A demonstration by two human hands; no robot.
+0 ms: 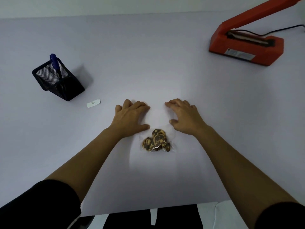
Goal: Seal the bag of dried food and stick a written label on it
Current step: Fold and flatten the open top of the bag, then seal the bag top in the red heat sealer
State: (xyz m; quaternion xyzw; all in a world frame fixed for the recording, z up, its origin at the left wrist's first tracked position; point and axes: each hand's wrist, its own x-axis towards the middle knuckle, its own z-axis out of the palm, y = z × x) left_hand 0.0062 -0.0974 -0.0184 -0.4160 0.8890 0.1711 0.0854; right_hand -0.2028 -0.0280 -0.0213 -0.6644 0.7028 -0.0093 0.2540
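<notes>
A clear plastic bag (158,119) lies flat on the table in front of me, with brown and yellow dried food pieces (156,141) bunched at its near end. My left hand (130,118) rests on the bag's left edge, fingers and thumb laid along it. My right hand (183,116) rests on the right edge, fingers bent, fingertips at the far corner. Whether either hand pinches the film is not clear. A small white label (93,103) lies to the left. An orange heat sealer (245,43) stands at the far right with its arm raised.
A black mesh pen holder (57,80) with a blue pen (55,65) stands at the left. The sealer's black cord (280,29) runs off to the right. The table's near edge (148,208) is close to my body.
</notes>
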